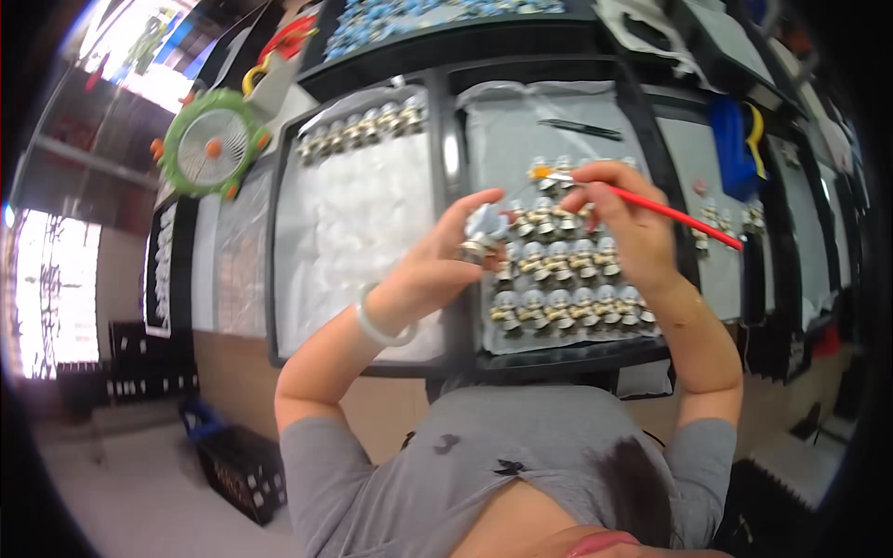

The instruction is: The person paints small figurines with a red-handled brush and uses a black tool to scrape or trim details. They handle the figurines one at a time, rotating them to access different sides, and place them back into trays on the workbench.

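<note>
My left hand [430,268] is closed around a small pale-blue and white figurine [485,229], tilted over the gap between two trays. In my right hand [634,232] is a paintbrush with a long red handle [686,219], pinched near its metal collar. Its orange tip points left, above the far rows on the right tray [535,361]. Several rows of similar small figurines [558,303], with grey-white heads and dark bases, stand on that tray. My right fingers partly hide the farther rows. Whether the brush tip touches a figurine, I cannot tell.
The left tray [358,251], lined with white paper, bears a row of figurines [363,130] at its far end. A thin black tool [581,128] lies beyond the rows. A green fan [212,149] stands far left, a blue-and-yellow object [735,149] right. Pale-blue pieces [419,23] fill the back tray.
</note>
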### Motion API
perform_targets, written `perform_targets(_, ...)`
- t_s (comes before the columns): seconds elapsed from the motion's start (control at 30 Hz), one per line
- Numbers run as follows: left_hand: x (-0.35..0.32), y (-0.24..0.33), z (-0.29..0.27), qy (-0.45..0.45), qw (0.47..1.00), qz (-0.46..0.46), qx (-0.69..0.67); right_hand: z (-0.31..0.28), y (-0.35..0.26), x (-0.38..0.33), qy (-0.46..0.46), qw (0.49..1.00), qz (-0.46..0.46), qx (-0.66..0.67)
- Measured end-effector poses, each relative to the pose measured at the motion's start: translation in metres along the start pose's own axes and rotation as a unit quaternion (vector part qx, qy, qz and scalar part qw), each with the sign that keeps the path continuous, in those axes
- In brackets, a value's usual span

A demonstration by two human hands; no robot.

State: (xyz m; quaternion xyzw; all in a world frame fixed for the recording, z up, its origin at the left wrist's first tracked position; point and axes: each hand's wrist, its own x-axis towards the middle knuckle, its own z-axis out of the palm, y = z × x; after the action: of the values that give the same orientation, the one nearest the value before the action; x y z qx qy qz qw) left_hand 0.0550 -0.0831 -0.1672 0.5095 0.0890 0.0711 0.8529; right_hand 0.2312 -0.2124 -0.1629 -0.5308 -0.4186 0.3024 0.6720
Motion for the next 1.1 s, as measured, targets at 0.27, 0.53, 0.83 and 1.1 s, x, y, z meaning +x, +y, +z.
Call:
perform_targets(0.27,-0.007,-0.004,0.001,-0.015,0.998,0.047,0.029,-0.006,0.002,0.001,-0.013,0.997,-0.037,-0.061)
perform_targets(0.53,-0.007,-0.011,-0.005,-0.053,0.994,0.077,0.055,-0.005,0.004,0.003,-0.023,0.994,-0.045,-0.094)
perform_targets(0.83,-0.009,-0.020,-0.009,-0.002,0.918,0.187,0.349,-0.006,0.005,0.001,-0.034,0.992,-0.054,-0.106)
perform_targets(1.1,-0.007,-0.012,-0.005,0.050,0.814,0.256,0.518,-0.006,0.003,0.000,-0.046,0.991,-0.054,-0.114)
